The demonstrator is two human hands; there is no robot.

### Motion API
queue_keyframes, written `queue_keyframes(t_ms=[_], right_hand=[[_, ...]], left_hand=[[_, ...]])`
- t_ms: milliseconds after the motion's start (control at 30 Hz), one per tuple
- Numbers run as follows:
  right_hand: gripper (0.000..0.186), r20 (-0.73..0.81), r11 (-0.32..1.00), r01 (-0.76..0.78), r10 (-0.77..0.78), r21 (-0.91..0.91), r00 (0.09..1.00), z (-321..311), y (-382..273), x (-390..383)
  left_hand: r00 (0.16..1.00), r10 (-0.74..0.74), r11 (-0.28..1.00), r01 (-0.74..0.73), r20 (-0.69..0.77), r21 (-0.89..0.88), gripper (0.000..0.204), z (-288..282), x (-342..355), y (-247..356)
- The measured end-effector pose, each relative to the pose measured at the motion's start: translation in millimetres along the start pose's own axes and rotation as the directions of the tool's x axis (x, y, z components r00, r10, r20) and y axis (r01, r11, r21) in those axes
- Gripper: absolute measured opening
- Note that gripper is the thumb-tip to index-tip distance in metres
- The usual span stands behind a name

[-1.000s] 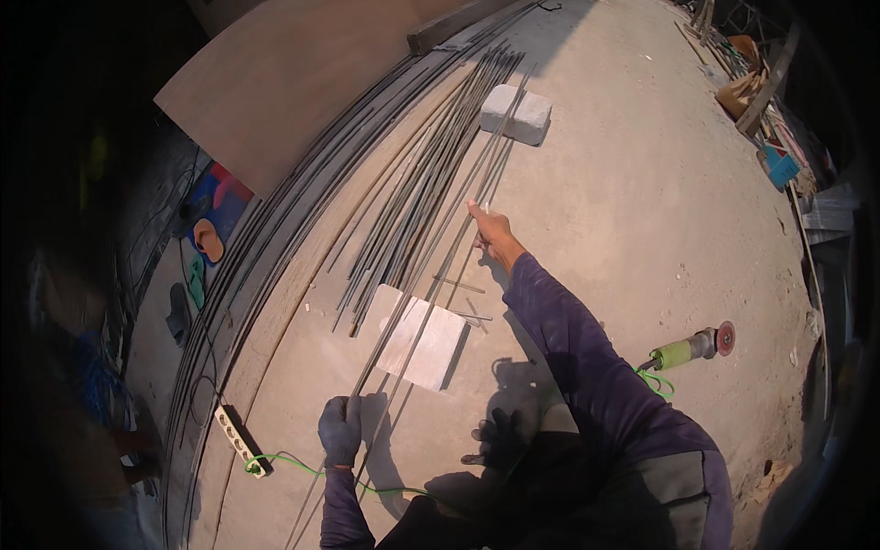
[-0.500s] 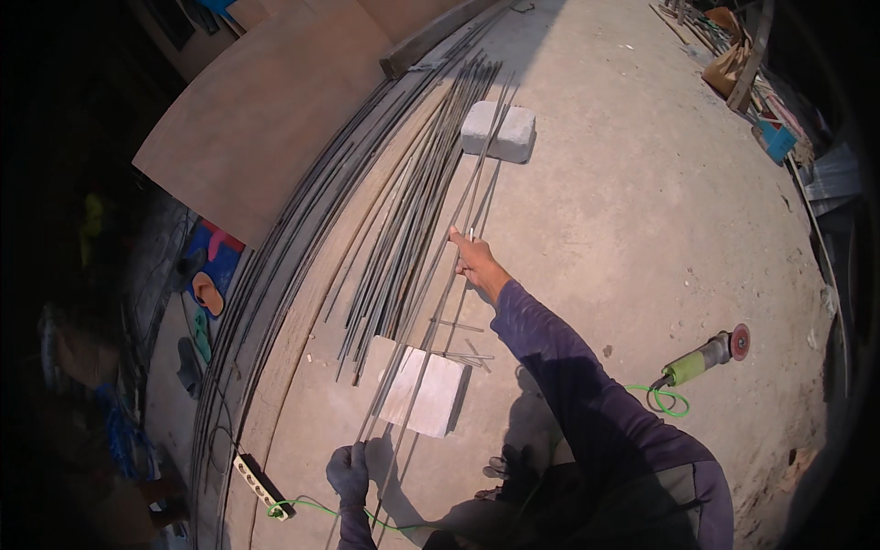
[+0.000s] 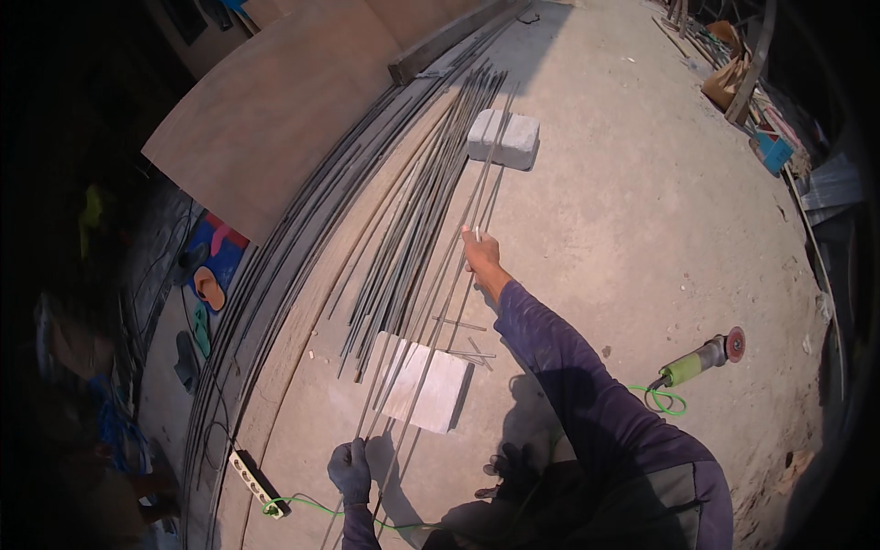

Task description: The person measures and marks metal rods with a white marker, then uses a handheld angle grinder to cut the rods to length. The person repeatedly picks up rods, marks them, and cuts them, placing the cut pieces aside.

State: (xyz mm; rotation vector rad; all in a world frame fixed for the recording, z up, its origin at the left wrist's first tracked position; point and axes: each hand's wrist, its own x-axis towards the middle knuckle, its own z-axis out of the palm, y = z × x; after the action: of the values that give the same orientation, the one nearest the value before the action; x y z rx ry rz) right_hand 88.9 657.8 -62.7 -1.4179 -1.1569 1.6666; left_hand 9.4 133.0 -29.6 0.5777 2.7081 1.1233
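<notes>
1. Two hands hold thin rods (image 3: 431, 302): gloved left hand (image 3: 350, 469) closed round their near ends, bare right hand (image 3: 480, 251) gripping farther along.
2. Between both grips, rods cross a tile (image 3: 423, 383); beyond the right, a block (image 3: 503, 138).

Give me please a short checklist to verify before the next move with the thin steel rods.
1. Left hand, gloved, closed on near rod ends: ok.
2. Right hand, bare, on the thin rods farther along: ok; grip tightness: cannot tell.
3. Rods rest on the flat tile and the grey block: ok.
4. Angle grinder lies apart from both hands: ok.
5. Green cable runs near the left hand: not ok.
</notes>
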Motion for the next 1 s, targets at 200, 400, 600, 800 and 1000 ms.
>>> queue_keyframes(t_ms=[200,400,600,800,1000], right_hand=[[0.053,-0.128,0.977,0.197,-0.207,-0.082,0.97,-6,-7,23],[0.048,0.055,0.996,0.092,-0.093,0.015,0.994,5,-44,-27],[0.043,0.093,0.993,0.115,-0.113,-0.017,0.989,-1,-17,4],[0.041,0.092,0.983,0.13,-0.119,-0.13,0.989,4,-22,-2],[0.047,0.053,0.892,0.311,-0.311,-0.327,0.949,4,-19,7]], left_hand=[[1.0,0.023,0.999,-0.022,0.014,-0.045,0.029,6,-1,0],[0.998,0.065,0.998,-0.065,0.004,-0.003,0.03,-2,-7,5],[0.991,0.132,0.986,-0.133,0.018,0.097,0.03,2,-4,-2],[0.996,0.086,0.992,-0.086,0.008,0.096,0.029,2,-7,-6],[0.992,0.122,0.984,-0.121,0.002,0.132,0.028,4,-8,2]])
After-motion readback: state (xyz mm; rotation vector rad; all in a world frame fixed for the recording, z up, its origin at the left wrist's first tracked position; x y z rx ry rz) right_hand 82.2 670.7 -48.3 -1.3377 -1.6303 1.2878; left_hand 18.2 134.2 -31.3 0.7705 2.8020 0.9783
